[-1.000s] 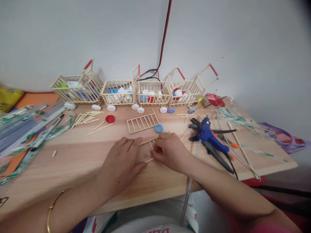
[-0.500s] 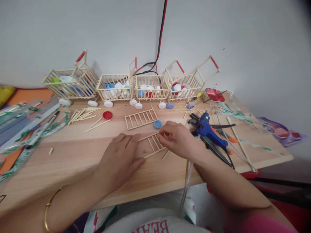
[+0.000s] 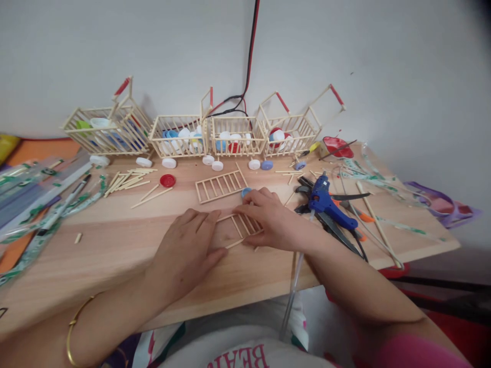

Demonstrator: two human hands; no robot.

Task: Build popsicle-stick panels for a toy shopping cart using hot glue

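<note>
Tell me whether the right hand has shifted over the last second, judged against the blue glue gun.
Yes. The right hand has moved away from the person toward the blue bottle cap; its gap to the blue glue gun has hardly changed.

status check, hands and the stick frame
Left hand flat on frame's left end. Right hand pressing its right side. Blue cap just behind right fingers.
</note>
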